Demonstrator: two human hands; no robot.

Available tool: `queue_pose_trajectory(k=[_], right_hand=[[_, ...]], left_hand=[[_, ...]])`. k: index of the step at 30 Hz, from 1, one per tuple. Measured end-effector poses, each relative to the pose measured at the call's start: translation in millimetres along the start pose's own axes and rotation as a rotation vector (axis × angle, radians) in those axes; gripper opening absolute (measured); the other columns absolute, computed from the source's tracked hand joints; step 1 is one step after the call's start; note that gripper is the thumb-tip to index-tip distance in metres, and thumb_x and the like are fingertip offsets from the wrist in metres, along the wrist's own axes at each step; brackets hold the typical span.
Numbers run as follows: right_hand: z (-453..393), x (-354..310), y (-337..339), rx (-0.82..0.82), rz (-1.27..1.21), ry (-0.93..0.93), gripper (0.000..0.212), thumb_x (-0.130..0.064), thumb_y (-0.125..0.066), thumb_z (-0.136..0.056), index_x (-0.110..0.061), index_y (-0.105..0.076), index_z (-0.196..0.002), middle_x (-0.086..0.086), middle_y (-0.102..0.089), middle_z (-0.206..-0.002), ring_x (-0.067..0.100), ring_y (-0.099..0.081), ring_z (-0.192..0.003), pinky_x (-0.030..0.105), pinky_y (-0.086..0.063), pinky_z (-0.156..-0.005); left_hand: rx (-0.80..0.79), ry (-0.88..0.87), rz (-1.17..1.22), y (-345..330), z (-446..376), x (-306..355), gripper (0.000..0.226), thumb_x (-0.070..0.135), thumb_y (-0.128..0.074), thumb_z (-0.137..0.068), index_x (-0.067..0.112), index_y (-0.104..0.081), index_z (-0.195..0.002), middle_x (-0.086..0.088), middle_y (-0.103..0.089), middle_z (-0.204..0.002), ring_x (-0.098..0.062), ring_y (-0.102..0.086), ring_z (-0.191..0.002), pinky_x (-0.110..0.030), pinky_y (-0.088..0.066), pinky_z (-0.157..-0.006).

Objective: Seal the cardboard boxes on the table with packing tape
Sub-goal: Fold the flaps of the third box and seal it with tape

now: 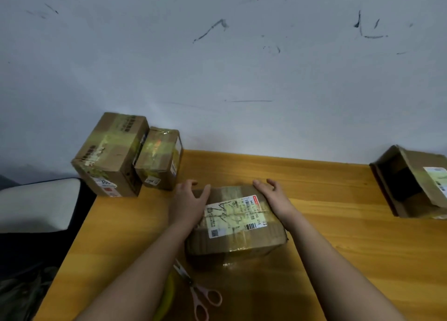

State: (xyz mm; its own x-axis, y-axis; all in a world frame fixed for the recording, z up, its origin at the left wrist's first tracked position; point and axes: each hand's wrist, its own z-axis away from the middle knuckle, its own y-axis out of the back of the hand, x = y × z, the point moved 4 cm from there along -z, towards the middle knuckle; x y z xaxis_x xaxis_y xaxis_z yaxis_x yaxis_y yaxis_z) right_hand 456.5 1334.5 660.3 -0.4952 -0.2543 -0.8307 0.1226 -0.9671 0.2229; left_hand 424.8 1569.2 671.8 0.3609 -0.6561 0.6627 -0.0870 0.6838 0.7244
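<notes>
A taped cardboard box [238, 233] with a white shipping label lies in the middle of the wooden table [338, 236]. My left hand [189, 201] rests flat against its left side, fingers spread. My right hand [274, 196] lies on its right top edge, fingers apart. Neither hand closes around it. Two taped boxes stand at the table's far left corner: a larger box [110, 155] and a smaller box [158, 158] beside it. An open box [411, 183] lies on its side at the far right. A yellowish tape roll [167, 296] shows partly under my left forearm.
Pink-handled scissors [198, 289] lie on the table near the front, just in front of the middle box. A scuffed white wall [242, 79] runs behind the table. Left of the table stands a dark chair with a white cushion [38, 204].
</notes>
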Motion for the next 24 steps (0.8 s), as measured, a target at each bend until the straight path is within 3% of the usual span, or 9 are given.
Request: queue_pose_trajectory(k=[2, 4, 8, 12, 15, 18, 19, 21, 24], right_hand=[[2, 6, -3, -0.138, -0.3, -0.111, 0.073, -0.045, -0.064, -0.087, -0.017, -0.032, -0.145, 0.02, -0.059, -0.125, 0.028, -0.068, -0.09, 0.039, -0.057, -0.08], [0, 8, -5, -0.193, -0.39, -0.14, 0.066, -0.041, -0.064, -0.088, -0.019, -0.037, -0.143, 0.019, -0.066, -0.111, 0.029, -0.069, -0.082, 0.04, -0.058, -0.074], [-5, 12, -6, -0.254, -0.438, -0.188, 0.047, -0.042, -0.061, -0.09, -0.019, -0.048, -0.129, 0.011, -0.069, -0.08, 0.028, -0.067, -0.069, 0.037, -0.057, -0.062], [-4, 12, -8, -0.251, -0.463, -0.213, 0.041, -0.043, -0.061, -0.09, -0.018, -0.054, -0.122, 0.009, -0.069, -0.078, 0.026, -0.067, -0.067, 0.036, -0.057, -0.063], [2, 6, -2, -0.169, -0.307, -0.089, 0.045, -0.043, -0.058, -0.093, -0.011, -0.056, -0.125, 0.009, -0.07, -0.089, 0.022, -0.067, -0.075, 0.03, -0.054, -0.067], [7, -18, 12, 0.317, 0.592, 0.289, 0.043, -0.042, -0.053, -0.095, -0.015, -0.054, -0.129, 0.005, -0.062, -0.122, 0.021, -0.058, -0.107, 0.034, -0.045, -0.089], [13, -28, 3, 0.457, 0.829, 0.422, 0.038, -0.036, -0.051, -0.095, -0.019, -0.053, -0.13, 0.003, -0.059, -0.126, 0.022, -0.054, -0.113, 0.036, -0.041, -0.094], [20, -41, -30, 0.466, 0.993, 0.578, 0.036, -0.023, -0.045, -0.093, -0.021, -0.055, -0.127, 0.001, -0.059, -0.123, 0.023, -0.052, -0.116, 0.039, -0.038, -0.095], [22, -40, -64, 0.366, 0.977, 0.614, 0.035, -0.022, -0.035, -0.092, -0.017, -0.062, -0.115, 0.004, -0.064, -0.112, 0.029, -0.058, -0.108, 0.041, -0.039, -0.09]], left_hand=[[-0.101, 0.204, 0.48, -4, -2, -8, 0.047, 0.044, -0.058, -0.09, 0.017, -0.048, -0.127, -0.006, -0.052, -0.125, -0.021, -0.053, -0.108, -0.039, -0.048, -0.089], [-0.192, 0.299, 0.691, -6, 1, -8, 0.039, 0.039, -0.06, -0.091, 0.018, -0.049, -0.123, -0.007, -0.054, -0.119, -0.021, -0.056, -0.102, -0.036, -0.049, -0.08], [-0.194, 0.327, 0.824, -5, 4, -5, 0.03, 0.035, -0.051, -0.097, 0.013, -0.054, -0.117, -0.006, -0.058, -0.1, -0.017, -0.057, -0.084, -0.029, -0.043, -0.063], [-0.186, 0.314, 0.78, -3, 3, -4, 0.03, 0.036, -0.045, -0.099, 0.013, -0.057, -0.114, -0.005, -0.058, -0.097, -0.017, -0.056, -0.083, -0.03, -0.042, -0.065], [-0.117, 0.205, 0.565, 2, 4, -4, 0.033, 0.038, -0.039, -0.101, 0.013, -0.056, -0.111, -0.009, -0.059, -0.105, -0.021, -0.055, -0.089, -0.031, -0.041, -0.069], [0.229, -0.137, -0.152, 15, 8, 12, 0.034, 0.035, -0.041, -0.1, 0.016, -0.051, -0.126, -0.004, -0.057, -0.121, -0.019, -0.054, -0.106, -0.037, -0.043, -0.089], [0.255, -0.252, -0.286, 11, 12, 27, 0.035, 0.034, -0.04, -0.099, 0.018, -0.048, -0.13, -0.002, -0.055, -0.126, -0.019, -0.051, -0.114, -0.038, -0.038, -0.097], [0.181, -0.342, -0.412, -12, 20, 53, 0.034, 0.033, -0.034, -0.101, 0.021, -0.047, -0.129, 0.0, -0.052, -0.129, -0.019, -0.047, -0.12, -0.038, -0.031, -0.104], [0.111, -0.322, -0.545, -40, 24, 66, 0.031, 0.03, -0.027, -0.102, 0.024, -0.051, -0.12, 0.001, -0.057, -0.125, -0.02, -0.05, -0.115, -0.037, -0.03, -0.103]])
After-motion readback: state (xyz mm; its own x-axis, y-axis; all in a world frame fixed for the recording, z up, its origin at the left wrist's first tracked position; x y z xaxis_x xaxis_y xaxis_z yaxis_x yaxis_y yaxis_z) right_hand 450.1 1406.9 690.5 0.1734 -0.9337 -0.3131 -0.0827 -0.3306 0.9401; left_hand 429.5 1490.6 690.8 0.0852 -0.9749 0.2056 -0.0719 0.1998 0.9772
